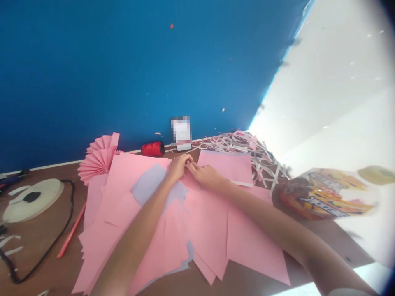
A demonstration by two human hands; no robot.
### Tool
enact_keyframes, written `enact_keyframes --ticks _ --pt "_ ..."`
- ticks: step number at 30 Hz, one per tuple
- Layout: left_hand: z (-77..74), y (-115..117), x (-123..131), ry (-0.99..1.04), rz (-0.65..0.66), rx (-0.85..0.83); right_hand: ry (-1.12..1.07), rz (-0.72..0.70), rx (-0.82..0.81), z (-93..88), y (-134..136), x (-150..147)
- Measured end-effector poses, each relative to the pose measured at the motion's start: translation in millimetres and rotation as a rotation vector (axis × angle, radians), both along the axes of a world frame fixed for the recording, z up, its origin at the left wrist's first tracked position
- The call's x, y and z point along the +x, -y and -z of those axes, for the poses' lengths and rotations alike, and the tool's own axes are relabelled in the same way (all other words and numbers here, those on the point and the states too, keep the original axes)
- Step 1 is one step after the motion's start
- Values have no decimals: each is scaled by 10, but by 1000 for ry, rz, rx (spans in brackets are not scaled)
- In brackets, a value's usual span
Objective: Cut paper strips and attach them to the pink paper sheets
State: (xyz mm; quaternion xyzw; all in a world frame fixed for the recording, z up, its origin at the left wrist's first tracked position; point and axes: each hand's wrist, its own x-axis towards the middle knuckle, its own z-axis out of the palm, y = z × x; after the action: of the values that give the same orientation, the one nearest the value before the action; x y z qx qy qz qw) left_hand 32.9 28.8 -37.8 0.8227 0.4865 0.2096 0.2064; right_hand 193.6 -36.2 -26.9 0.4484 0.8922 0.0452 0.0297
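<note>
My left hand (180, 165) and my right hand (206, 174) meet over spread sheets of pink paper (210, 213). Both have their fingers closed and pressed together at the tips; whatever is between them is hidden or too small to name. A pale lilac piece of paper (149, 181) lies beside my left wrist and partly under my forearm. Just behind the hands, a spool of red thread (152, 149) rests on its side near the wall. Close to it, a small device with a blurred screen (182, 133) leans upright against the blue wall.
Folded pink paper fans (101, 158) stand at the back left. A white round object with a black cable (37, 201) and a red pen-like stick (72, 230) lie left. Shredded paper strips (234, 144) heap at the back right, near a printed plastic package (327, 193).
</note>
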Motion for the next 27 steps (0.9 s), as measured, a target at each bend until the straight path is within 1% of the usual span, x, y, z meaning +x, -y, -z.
enact_keyframes --ticks 3,6,10,16,18,21,25,27 --pt "0 19 20 -11 -3 26 -30 22 -22 12 -13 4" --pt "-15 37 50 -62 -56 36 -69 39 -51 13 -20 9" --pt "-17 36 78 -101 -106 4 -98 33 -73 -1 -21 35" --pt "26 9 98 -67 -123 26 -176 45 -122 12 -12 105" --pt "29 -2 93 -48 -123 11 -197 56 -150 25 -10 124" --pt "10 -31 53 -16 -72 -53 -220 61 -174 41 -11 140" --pt "-56 -84 -47 50 99 -193 -261 63 -196 62 -25 154" --pt "-99 -99 -93 70 181 -233 -294 62 -201 83 -35 162"
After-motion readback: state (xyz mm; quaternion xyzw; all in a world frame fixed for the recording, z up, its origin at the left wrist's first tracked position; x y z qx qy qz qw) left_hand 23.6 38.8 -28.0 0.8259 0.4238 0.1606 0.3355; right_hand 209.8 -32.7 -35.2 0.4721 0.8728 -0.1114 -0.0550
